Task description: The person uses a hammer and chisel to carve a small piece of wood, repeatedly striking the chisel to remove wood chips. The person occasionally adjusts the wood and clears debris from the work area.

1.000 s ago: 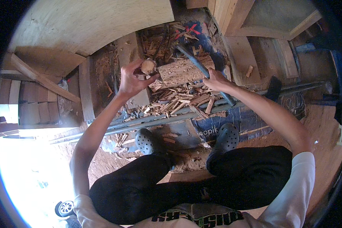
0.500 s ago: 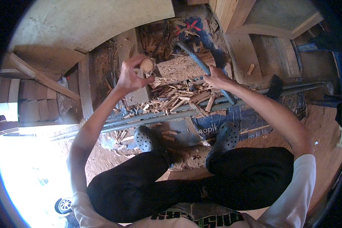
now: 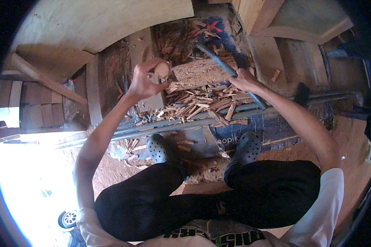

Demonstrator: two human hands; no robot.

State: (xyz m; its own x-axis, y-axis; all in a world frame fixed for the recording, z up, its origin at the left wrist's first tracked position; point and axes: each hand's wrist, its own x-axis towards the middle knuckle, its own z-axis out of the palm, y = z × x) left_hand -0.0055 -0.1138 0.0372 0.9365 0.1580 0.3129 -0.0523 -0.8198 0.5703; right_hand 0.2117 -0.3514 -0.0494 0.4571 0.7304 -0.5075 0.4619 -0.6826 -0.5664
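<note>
My left hand (image 3: 146, 80) grips a short round piece of pale wood (image 3: 162, 70), held up beside the left edge of a wooden chopping block (image 3: 202, 71). My right hand (image 3: 244, 79) is closed around the shaft of a long dark blue-grey tool (image 3: 228, 72). The tool runs from the far upper left, across the block, back past my hand. Its head is hard to make out. Several wood chips and splinters (image 3: 198, 105) lie in a heap just in front of the block.
My feet in dark perforated clogs (image 3: 157, 148) (image 3: 247, 147) rest on a blue sheet. Grey metal pipes (image 3: 185, 125) cross between feet and block. Plywood boards (image 3: 103, 20) lean at the back left, timber planks (image 3: 272, 53) at the right. Red dirt covers the ground.
My left hand has lifted the wood piece slightly and turned it beside the block. The right hand with the tool has stayed nearly in place.
</note>
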